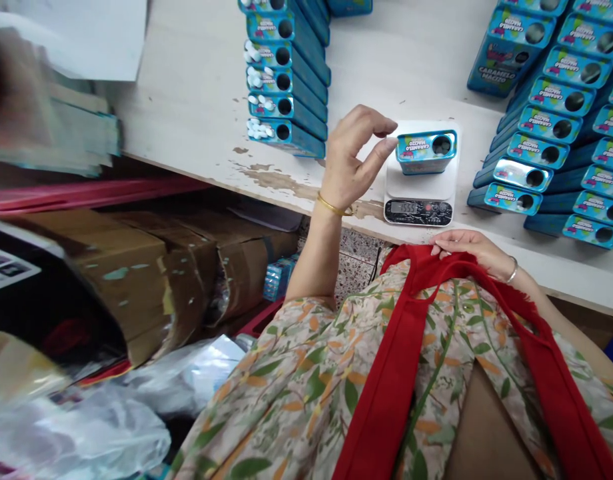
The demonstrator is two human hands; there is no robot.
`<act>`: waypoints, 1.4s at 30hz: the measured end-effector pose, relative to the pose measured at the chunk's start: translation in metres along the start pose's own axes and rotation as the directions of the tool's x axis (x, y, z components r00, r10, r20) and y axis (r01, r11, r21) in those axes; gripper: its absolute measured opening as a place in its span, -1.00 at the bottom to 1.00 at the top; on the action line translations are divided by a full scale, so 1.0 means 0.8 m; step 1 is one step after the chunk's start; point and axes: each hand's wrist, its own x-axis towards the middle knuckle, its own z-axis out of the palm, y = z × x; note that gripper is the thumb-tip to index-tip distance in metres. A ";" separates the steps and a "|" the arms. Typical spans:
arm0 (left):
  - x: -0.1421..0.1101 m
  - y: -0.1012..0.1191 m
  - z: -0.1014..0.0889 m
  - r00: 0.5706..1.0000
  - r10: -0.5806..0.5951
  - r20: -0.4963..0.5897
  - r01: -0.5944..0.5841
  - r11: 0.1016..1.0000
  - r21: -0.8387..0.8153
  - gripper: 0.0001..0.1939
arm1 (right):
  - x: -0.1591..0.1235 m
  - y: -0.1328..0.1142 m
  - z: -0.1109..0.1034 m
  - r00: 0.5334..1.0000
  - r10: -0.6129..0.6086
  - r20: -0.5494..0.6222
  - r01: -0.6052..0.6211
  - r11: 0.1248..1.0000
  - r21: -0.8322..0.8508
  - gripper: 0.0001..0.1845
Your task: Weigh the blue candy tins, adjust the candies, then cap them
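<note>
My left hand (354,157) is raised just left of a blue candy tin (426,152) that stands on a small white kitchen scale (420,190). Its thumb tip touches the tin's left end; the other fingers are curled with nothing in them. The scale's display is lit. My right hand (474,252) rests near the table's front edge, fingers pressing on a red scarf (411,347) that drapes over my floral dress.
A row of blue tins with white candies on their lids (281,80) stands at the back left of the worn white table (196,100). Stacks of closed blue tins (556,113) fill the right side. Cardboard boxes (136,280) and plastic bags (86,427) lie under the table.
</note>
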 end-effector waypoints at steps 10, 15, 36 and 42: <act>-0.004 0.002 0.046 0.993 0.029 0.115 -0.019 0.996 -0.086 -0.29 | 0.025 -0.004 0.002 0.993 -0.093 -0.072 0.110 0.955 0.277 -0.69; -0.010 0.011 0.047 0.974 0.213 0.073 -0.215 0.977 0.008 -0.63 | 0.034 -0.026 0.022 0.980 -0.197 -0.030 0.197 0.929 0.315 -0.75; -0.039 0.014 0.011 0.959 0.274 0.077 -0.284 0.933 0.220 -0.78 | 0.034 -0.056 0.059 0.944 -0.305 -0.124 0.328 0.906 0.269 -0.79; -0.041 0.000 0.018 0.960 0.272 0.067 -0.280 0.941 0.188 -0.76 | 0.036 -0.051 0.055 0.950 -0.306 -0.065 0.309 0.888 0.340 -0.94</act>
